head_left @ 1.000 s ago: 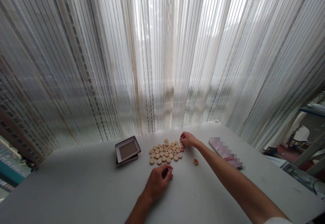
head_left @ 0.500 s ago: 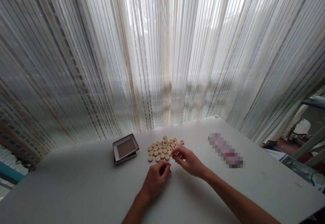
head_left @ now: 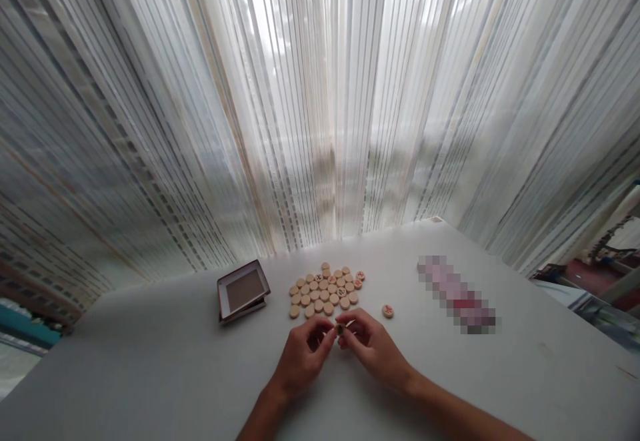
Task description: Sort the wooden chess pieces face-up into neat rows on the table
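Nearest, on the white table (head_left: 190, 367): left hand (head_left: 301, 355), curled, thumb and forefinger nearly closed, tips at the near side of one small disc (head_left: 340, 329). Right hand (head_left: 384, 355), pinching the same disc from the other side, remaining fingers loosely bent. Disc: round, dark mark on the face toward me, held between both sets of fingertips, just this side of the pile; its character is too small for me to read. Change noted: the right hand has come in from the pile's right edge to meet the left, so I judge the handling is now two-handed, with attention on this single disc. Next outward, a loose disc (head_left: 387, 311), flat, red mark up, apart from the pile at its right. Then the pile (head_left: 324, 296), pale wooden discs lying close together, mostly blank faces up, a few showing black or red marks; two red-marked ones (head_left: 359, 279) sit at its right edge. Left of the pile, an open box (head_left: 245, 287), brown inside, resting askew on a second part. Well to the right, a pink item (head_left: 453, 294), pixelated, contents not legible. Farthest, a striped sheer curtain (head_left: 325, 94), backlit, beyond the table's far edge.
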{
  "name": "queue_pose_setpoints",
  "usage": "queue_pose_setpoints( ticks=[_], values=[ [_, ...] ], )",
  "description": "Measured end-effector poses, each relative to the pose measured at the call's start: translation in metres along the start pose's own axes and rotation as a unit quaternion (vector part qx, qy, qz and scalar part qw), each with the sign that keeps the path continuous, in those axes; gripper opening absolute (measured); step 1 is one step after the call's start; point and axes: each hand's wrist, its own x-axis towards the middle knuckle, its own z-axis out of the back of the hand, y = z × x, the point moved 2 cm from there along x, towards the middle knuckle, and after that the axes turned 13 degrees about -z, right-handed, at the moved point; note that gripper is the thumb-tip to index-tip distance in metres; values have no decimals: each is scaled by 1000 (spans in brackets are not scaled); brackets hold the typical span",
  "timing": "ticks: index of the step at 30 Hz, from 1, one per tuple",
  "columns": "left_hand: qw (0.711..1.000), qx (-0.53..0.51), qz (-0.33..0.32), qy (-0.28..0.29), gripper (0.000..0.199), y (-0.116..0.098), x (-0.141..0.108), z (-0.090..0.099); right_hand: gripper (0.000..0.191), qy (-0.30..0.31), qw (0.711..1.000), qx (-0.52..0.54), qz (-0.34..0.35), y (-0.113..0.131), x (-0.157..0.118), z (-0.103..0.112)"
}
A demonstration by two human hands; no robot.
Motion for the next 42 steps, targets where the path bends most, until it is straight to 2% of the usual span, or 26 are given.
queue_pose_setpoints(
  ticks=[11,16,20,30,36,42],
  values=[
    [1000,-8,7,-2,28,-3,-1,-1,29,39,999,17,-14,4,-2,1],
    [999,-24,-2,-23,22,-10,-3,-5,21,25,999,-30,32,8,-2,5],
    [999,-35,-6,-17,22,-13,-4,-6,18,6,996,-72,56,10,-2,6],
    [999,-43,-8,-10,23,-9,-4,-6,17,-1,997,-65,42,6,-1,1],
    [998,-43,-13,-33,22,-4,-5,-5,19,1,995,-86,53,6,0,0],
    [994,-93,-7,-48,22,-3,-6,-3,22,16,993,-109,46,6,1,-1]
  ],
)
